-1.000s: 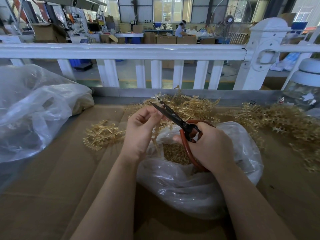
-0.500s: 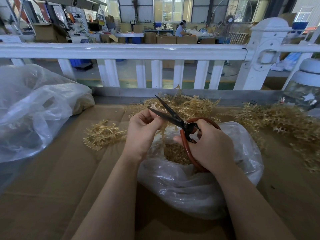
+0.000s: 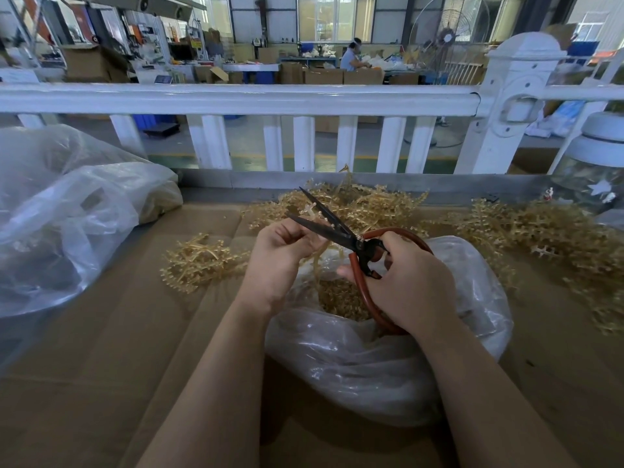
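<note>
Mid-snip on a tan plastic sprig (image 3: 316, 261). Pinches it in the left hand (image 3: 280, 261), fingers curled round the stem, just above the mouth of the clear bag (image 3: 388, 366). Grips the red-handled scissors (image 3: 337, 228) in the right hand (image 3: 408, 288), fingers wrapped through the loops, blades parted in a V close beside the left fingertips, seemingly with the sprig's upper end between them. Not yet closed on the cut, by the look of it.

Done so far, judging from how things lie: a heap of cut bits (image 3: 337, 298) inside the bag, directly under both hands, covering only its bottom.

Left to do: plenty. Shows 3 loose heaps of uncut sprigs on the cardboard (image 3: 135, 332): a small pile (image 3: 199, 261) just left of the left hand, a back pile (image 3: 371, 204) behind the blades against the table's far edge, and a right pile (image 3: 540, 238) spreading wide toward the corner. Reads as early to middle of the job, with far more uncut stock lying about than the 1 piece in hand.

Also there: a big crumpled plastic sack (image 3: 67, 214) at far left, a white railing (image 3: 236, 99) across the back, a glass jar (image 3: 594, 170) at the right edge.
</note>
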`<move>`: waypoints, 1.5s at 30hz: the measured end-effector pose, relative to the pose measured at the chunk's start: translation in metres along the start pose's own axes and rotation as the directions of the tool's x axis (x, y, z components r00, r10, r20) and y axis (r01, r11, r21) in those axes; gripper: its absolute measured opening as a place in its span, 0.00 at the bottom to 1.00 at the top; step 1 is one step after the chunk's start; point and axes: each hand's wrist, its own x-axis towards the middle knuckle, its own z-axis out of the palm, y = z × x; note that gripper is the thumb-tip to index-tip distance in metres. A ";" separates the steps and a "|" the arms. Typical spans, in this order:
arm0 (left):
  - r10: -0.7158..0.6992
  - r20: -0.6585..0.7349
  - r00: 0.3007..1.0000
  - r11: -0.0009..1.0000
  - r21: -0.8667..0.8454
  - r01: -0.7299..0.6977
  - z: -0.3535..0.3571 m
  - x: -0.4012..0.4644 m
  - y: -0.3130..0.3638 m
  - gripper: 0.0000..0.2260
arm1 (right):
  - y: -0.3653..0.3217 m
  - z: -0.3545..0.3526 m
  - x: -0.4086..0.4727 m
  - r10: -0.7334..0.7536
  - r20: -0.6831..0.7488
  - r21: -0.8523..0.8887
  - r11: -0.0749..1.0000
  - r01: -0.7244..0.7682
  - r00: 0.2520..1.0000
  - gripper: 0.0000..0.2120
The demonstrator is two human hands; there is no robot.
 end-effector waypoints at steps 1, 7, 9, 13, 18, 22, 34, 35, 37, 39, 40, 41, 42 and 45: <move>-0.007 -0.005 1.000 1.000 0.000 0.007 0.000 0.000 0.000 0.06 | 0.000 0.000 0.000 0.004 0.001 0.002 1.000 -0.004 1.000 0.36; -0.014 0.004 1.000 1.000 -0.022 0.014 0.003 -0.001 0.003 0.07 | -0.003 -0.001 -0.001 0.013 -0.020 0.003 1.000 -0.013 1.000 0.36; -0.012 0.013 1.000 0.999 -0.030 0.012 0.002 -0.002 0.005 0.07 | -0.002 -0.001 -0.002 0.018 -0.025 -0.005 1.000 -0.018 1.000 0.36; -0.012 0.014 1.000 0.999 -0.036 0.013 0.002 -0.001 0.006 0.13 | -0.002 0.000 -0.002 0.023 -0.033 -0.010 1.000 -0.023 0.999 0.37; -0.008 -0.006 1.000 1.000 -0.005 0.008 0.004 -0.001 0.004 0.07 | -0.002 -0.001 -0.001 0.013 -0.019 -0.016 1.000 -0.013 1.000 0.37; 0.002 -0.008 1.000 1.000 0.023 -0.002 0.005 -0.002 0.004 0.06 | -0.002 -0.002 -0.001 0.019 0.005 -0.041 0.999 -0.018 1.000 0.35; 0.067 -0.055 0.996 0.998 -0.005 -0.068 0.009 -0.005 0.016 0.11 | -0.004 -0.004 -0.002 0.002 -0.029 0.014 1.000 -0.002 1.000 0.32; 0.073 -0.053 0.996 0.997 -0.003 -0.073 0.009 -0.005 0.016 0.11 | -0.004 -0.004 -0.002 0.000 -0.030 0.018 1.000 0.001 1.000 0.32; 0.070 -0.050 0.996 0.997 -0.008 -0.071 0.009 -0.006 0.014 0.11 | -0.004 -0.004 -0.002 0.004 -0.031 0.026 1.000 -0.003 0.999 0.31; 0.062 -0.051 0.997 0.998 -0.017 -0.063 0.008 -0.006 0.013 0.10 | -0.003 -0.004 -0.002 0.008 -0.030 0.021 1.000 -0.007 1.000 0.32; 0.063 -0.050 0.997 0.998 -0.015 -0.064 0.008 -0.006 0.013 0.10 | -0.003 -0.003 -0.002 0.008 -0.029 0.015 1.000 -0.007 1.000 0.33; 0.069 -0.046 0.997 0.998 -0.011 -0.069 0.008 -0.006 0.012 0.10 | -0.002 -0.003 -0.003 0.007 -0.027 0.008 1.000 -0.007 1.000 0.34; 0.075 -0.042 0.996 0.997 -0.008 -0.076 0.007 -0.005 0.012 0.10 | -0.002 -0.002 -0.002 0.009 -0.025 0.003 1.000 -0.008 1.000 0.35; 0.088 -0.024 0.996 0.996 -0.002 -0.088 0.008 -0.005 0.011 0.09 | -0.002 -0.002 -0.002 0.016 -0.021 0.007 1.000 -0.016 1.000 0.35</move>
